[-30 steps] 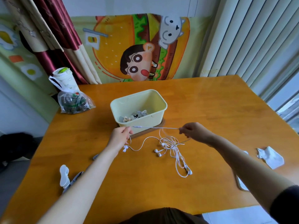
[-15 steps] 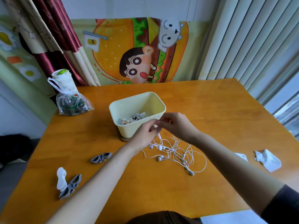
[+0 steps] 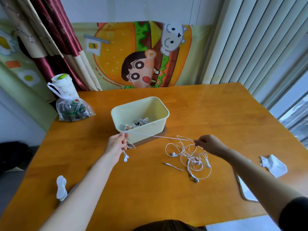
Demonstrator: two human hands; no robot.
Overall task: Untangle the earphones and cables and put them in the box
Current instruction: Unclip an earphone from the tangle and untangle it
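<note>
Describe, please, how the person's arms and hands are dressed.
The left hand and right hand are bare: no gloves, rings or watch show. A dark sleeve ends above the right elbow; no sleeve shows on the left side.

A glossy orange-brown wooden surface carries, at its far left corner, a knotted clear plastic bag with dark contents and, just behind it, a white paper cup with a green-marked lid. A small white plastic piece lies near the left front edge, with a crumpled white scrap of paper and a flat white-edged device at the right. Behind hang a cartoon burger cloth, dark red and cream curtains and pale vertical blinds.
</note>
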